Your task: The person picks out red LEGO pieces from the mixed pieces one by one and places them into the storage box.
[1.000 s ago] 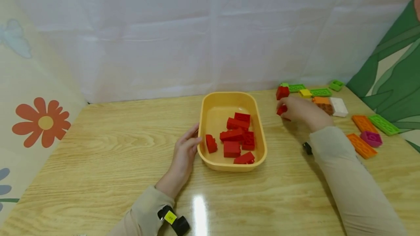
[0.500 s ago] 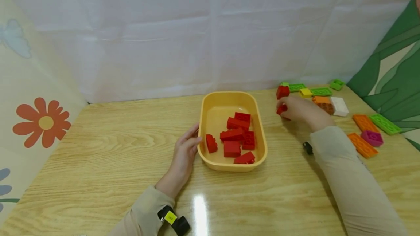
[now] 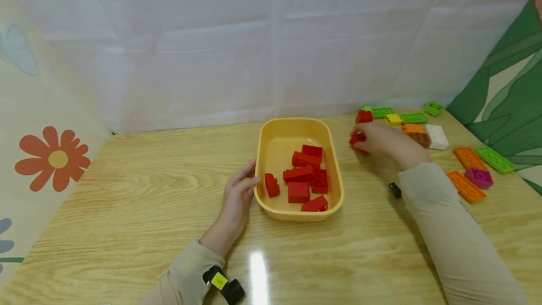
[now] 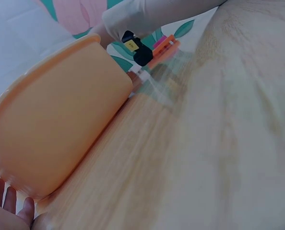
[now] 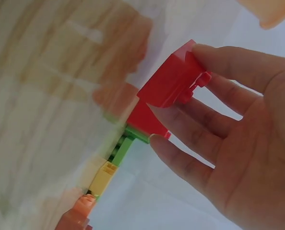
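Note:
My right hand (image 3: 384,141) pinches a red toy brick (image 5: 167,80) between thumb and fingers, to the right of a yellow plastic tub (image 3: 298,216). In the right wrist view the brick's studs face the palm, and a second red brick (image 5: 145,119) shows behind the fingers. Several red bricks (image 3: 298,174) lie loose inside the tub. My left hand (image 3: 237,200) rests against the tub's left side, thumb near the rim. From the left wrist view, its extended fingers (image 4: 9,200) touch the tub's outer wall.
Back right on the wooden table (image 3: 161,192) lie green plates (image 3: 414,118), a yellow brick (image 3: 393,119), an orange brick (image 3: 414,129) and a white block (image 3: 437,137). Nearer are orange plates (image 3: 466,187) and a magenta brick (image 3: 479,178). A white cloth (image 3: 190,51) hangs behind.
My right hand has shifted slightly left with the red brick, toward the tub. The left hand and the tub stay in place.

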A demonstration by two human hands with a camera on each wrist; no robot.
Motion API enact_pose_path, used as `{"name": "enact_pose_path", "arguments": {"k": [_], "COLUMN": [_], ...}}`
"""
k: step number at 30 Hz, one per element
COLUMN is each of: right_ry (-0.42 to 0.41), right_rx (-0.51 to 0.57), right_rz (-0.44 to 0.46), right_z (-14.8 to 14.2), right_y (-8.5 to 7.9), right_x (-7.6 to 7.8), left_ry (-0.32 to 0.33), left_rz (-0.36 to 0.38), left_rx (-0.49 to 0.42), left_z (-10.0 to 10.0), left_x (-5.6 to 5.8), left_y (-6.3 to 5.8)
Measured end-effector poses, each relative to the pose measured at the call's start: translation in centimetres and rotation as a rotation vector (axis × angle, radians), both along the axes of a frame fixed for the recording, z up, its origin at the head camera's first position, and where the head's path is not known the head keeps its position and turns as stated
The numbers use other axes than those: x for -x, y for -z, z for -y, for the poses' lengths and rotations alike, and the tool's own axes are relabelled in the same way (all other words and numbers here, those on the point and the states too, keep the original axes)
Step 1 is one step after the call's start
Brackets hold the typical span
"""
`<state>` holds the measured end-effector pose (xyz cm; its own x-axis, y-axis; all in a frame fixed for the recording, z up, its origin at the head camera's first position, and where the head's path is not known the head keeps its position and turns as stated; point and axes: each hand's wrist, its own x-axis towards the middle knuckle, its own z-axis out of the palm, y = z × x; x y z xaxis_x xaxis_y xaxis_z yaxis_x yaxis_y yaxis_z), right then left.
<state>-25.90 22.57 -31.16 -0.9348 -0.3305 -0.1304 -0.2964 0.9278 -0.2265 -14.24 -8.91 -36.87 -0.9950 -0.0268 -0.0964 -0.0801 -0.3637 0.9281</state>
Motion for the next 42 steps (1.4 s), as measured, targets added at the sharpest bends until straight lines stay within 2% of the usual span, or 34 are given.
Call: {"name": "enact_pose_path", "arguments": {"k": [5,13,22,26,34,42], "right_ry": [-0.020,-0.005,-0.023,-0.033,-0.001,-0.066], "right_rx": [0.004,0.010,0.043,0.071,0.030,0.022], "right_rz": [-0.043,-0.030,-0.063,-0.116,-0.248,-0.352], "right_z": [0.7,1.5,1.9,2.2,3.1,5.2], "right_y": [-0.3,-0.8,-1.1,-1.4,-2.9,-4.5], "right_x": [-0.1,-0.3,-0.2,-0.3,-1.3,-3.1], "left_ry": [0.004,0.011,0.010,0.010,0.014,0.007], "left_rz": [-0.001,-0.005,-0.004,-0.004,-0.007,-0.004], "left_rx": [0.004,0.017,0.020,0.017,0.009,0.008], "left_z": [0.1,0.3,0.4,0.4,0.3,0.3], "left_x": [0.0,0.0,0.0,0.0,0.1,0.1], "left_y": [0.0,0.1,0.2,0.2,0.3,0.2]}}
